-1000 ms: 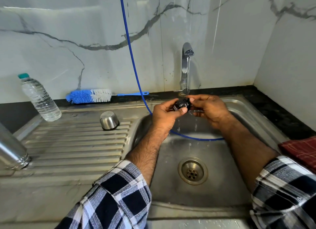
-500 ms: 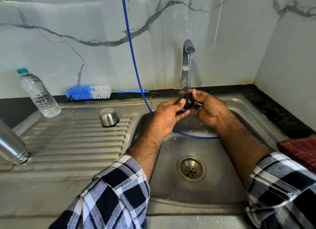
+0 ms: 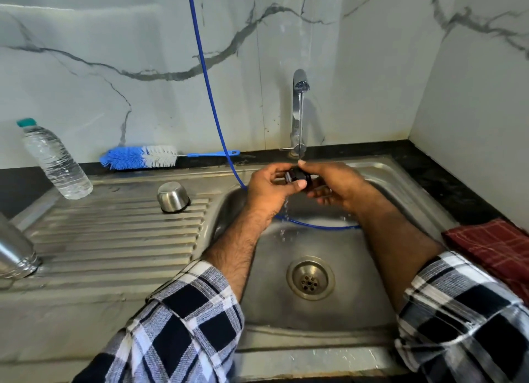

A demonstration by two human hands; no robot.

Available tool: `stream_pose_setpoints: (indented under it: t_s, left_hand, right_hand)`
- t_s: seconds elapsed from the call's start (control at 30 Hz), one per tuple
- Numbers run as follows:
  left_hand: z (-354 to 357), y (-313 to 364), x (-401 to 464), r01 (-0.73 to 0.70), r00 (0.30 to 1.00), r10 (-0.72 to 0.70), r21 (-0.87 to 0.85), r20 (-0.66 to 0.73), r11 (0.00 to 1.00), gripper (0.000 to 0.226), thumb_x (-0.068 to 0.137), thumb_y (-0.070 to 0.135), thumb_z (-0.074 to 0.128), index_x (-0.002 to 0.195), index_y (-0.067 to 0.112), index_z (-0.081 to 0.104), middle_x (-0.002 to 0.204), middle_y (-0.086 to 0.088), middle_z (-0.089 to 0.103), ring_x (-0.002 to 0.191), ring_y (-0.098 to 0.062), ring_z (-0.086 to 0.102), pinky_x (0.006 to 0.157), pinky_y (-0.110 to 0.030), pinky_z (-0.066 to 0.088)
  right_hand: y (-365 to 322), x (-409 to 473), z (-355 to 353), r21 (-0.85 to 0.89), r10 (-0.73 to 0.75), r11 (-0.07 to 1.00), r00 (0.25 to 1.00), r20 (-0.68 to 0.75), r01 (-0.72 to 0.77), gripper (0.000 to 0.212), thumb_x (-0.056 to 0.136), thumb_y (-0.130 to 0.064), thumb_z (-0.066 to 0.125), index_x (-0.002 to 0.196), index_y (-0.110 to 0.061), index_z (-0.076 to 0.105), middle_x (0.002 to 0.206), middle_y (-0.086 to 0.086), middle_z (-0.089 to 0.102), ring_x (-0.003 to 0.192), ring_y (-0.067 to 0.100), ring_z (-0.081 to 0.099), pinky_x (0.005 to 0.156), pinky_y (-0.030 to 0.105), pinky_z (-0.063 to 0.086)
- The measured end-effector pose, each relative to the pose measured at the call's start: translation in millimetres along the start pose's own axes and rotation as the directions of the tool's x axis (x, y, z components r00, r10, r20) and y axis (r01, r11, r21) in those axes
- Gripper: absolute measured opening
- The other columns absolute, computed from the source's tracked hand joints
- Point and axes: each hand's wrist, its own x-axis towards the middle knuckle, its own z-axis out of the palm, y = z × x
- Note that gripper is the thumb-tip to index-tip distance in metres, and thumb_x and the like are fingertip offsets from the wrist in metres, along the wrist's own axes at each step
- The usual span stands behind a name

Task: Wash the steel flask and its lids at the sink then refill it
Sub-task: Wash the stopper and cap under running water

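Far left, the flask (image 3: pixel 15 249) lies on the drainboard (image 3: pixel 114 234), cut off by the frame edge, so its mouth is out of sight and I can't say whether it is washed. Behind it stands a water bottle (image 3: pixel 54 159), capped and seemingly full. That is probably the refill, not yet poured. A brush (image 3: pixel 140 157) lies along the back ledge, untouched for now. The steel cap (image 3: pixel 173 196) sits upside down on the drainboard. Clean or waiting, there's no telling.

Now the action: the left hand (image 3: pixel 270 189) pinches the black stopper (image 3: pixel 296 178) between thumb and fingers, right under the tap (image 3: pixel 299 108), over the sink (image 3: pixel 329 331). Water runs down and drips off below the hands. The right hand (image 3: pixel 336 186) holds the stopper's other side, fingers curled beneath it. I'd call this the rinse of the inner lid, mid-task, with the refill and closing up clearly left.

The stopper is mostly buried by fingers, its shape hard to read. A blue hose (image 3: pixel 211 96) drops into the basin behind the wrists. Far right, a red cloth (image 3: pixel 492 248) runs out of frame.
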Motion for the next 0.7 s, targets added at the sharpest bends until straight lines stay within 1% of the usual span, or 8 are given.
stream_pose_setpoints:
  t_s: [0.1, 0.17, 0.27, 0.37, 0.43, 0.5, 0.57, 0.7]
  left_hand:
    - [-10, 2, -5, -0.010, 0.999, 0.004, 0.128, 0.047, 0.992, 0.053, 0.069, 0.008, 0.098, 0.116, 0.021, 0.077, 0.107, 0.007, 0.080, 0.103, -0.009, 0.075, 0.097, -0.033, 0.062]
    - [-20, 12, -11, -0.001, 0.999, -0.010, 0.200, 0.053, 0.980, 0.053, 0.071, 0.006, 0.096, 0.118, 0.017, 0.075, 0.106, 0.007, 0.079, 0.098, -0.010, 0.075, 0.090, -0.030, 0.063]
    - [-36, 25, -15, 0.042, 0.999, -0.038, 0.237, -0.023, 0.971, 0.044, 0.076, 0.009, 0.094, 0.114, 0.018, 0.075, 0.102, 0.002, 0.077, 0.093, -0.017, 0.076, 0.079, -0.035, 0.066]
    - [-46, 32, -20, 0.029, 0.999, -0.018, 0.301, -0.040, 0.953, 0.032, 0.079, 0.014, 0.094, 0.103, 0.021, 0.074, 0.090, 0.003, 0.076, 0.081, -0.012, 0.073, 0.077, -0.033, 0.064]
    - [-52, 27, -27, 0.024, 0.998, -0.004, 0.326, -0.060, 0.945, 0.026, 0.080, 0.017, 0.094, 0.098, 0.021, 0.075, 0.084, 0.004, 0.076, 0.075, -0.011, 0.071, 0.073, -0.033, 0.065]
    - [-57, 17, -33, 0.038, 0.995, -0.009, 0.295, -0.102, 0.955, 0.022, 0.080, 0.018, 0.093, 0.095, 0.022, 0.077, 0.082, 0.004, 0.075, 0.075, -0.016, 0.073, 0.067, -0.036, 0.066]
    - [-60, 9, -35, 0.043, 0.995, -0.016, 0.285, -0.096, 0.958, 0.022, 0.080, 0.019, 0.093, 0.093, 0.023, 0.076, 0.083, 0.002, 0.076, 0.077, -0.020, 0.075, 0.066, -0.037, 0.066]
    - [-60, 11, -30, 0.011, 0.998, 0.007, 0.302, -0.057, 0.953, 0.022, 0.083, 0.021, 0.092, 0.100, 0.018, 0.079, 0.087, 0.002, 0.076, 0.078, -0.013, 0.072, 0.067, -0.038, 0.067]
  right_hand:
    - [1, -4, -1, -0.048, -0.120, 0.992, 0.992, -0.028, 0.119, 0.025, 0.087, -0.036, 0.085, 0.106, -0.021, 0.080, 0.093, 0.003, 0.082, 0.081, 0.019, 0.074, 0.064, 0.029, 0.058]
    - [-4, -10, 2, -0.055, -0.185, 0.982, 0.982, -0.046, 0.183, 0.028, 0.084, -0.025, 0.089, 0.110, -0.022, 0.079, 0.095, 0.001, 0.082, 0.084, 0.020, 0.078, 0.062, 0.029, 0.060]
    - [-10, -19, 5, -0.125, -0.286, 0.953, 0.957, -0.057, 0.277, 0.035, 0.083, -0.013, 0.088, 0.115, -0.023, 0.078, 0.104, 0.000, 0.079, 0.092, 0.021, 0.078, 0.072, 0.034, 0.065]
    - [-12, -27, 12, -0.268, -0.389, 0.892, 0.920, -0.053, 0.363, 0.041, 0.077, -0.016, 0.090, 0.112, -0.034, 0.079, 0.107, -0.009, 0.078, 0.095, 0.015, 0.076, 0.088, 0.041, 0.065]
    - [-12, -33, 16, -0.344, -0.434, 0.852, 0.900, -0.041, 0.395, 0.043, 0.075, -0.017, 0.091, 0.112, -0.035, 0.079, 0.110, -0.013, 0.078, 0.094, 0.011, 0.074, 0.091, 0.039, 0.063]
    - [-10, -37, 15, -0.372, -0.448, 0.834, 0.894, -0.026, 0.408, 0.044, 0.075, -0.016, 0.091, 0.114, -0.033, 0.080, 0.110, -0.013, 0.078, 0.094, 0.009, 0.074, 0.093, 0.035, 0.061]
    - [-10, -39, 13, -0.390, -0.443, 0.829, 0.896, -0.021, 0.401, 0.044, 0.075, -0.015, 0.090, 0.115, -0.033, 0.080, 0.107, -0.014, 0.078, 0.095, 0.009, 0.073, 0.091, 0.032, 0.060]
    - [-8, -38, 12, -0.418, -0.412, 0.830, 0.911, -0.013, 0.369, 0.045, 0.076, -0.014, 0.089, 0.116, -0.033, 0.080, 0.105, -0.012, 0.077, 0.096, 0.008, 0.072, 0.078, 0.018, 0.052]
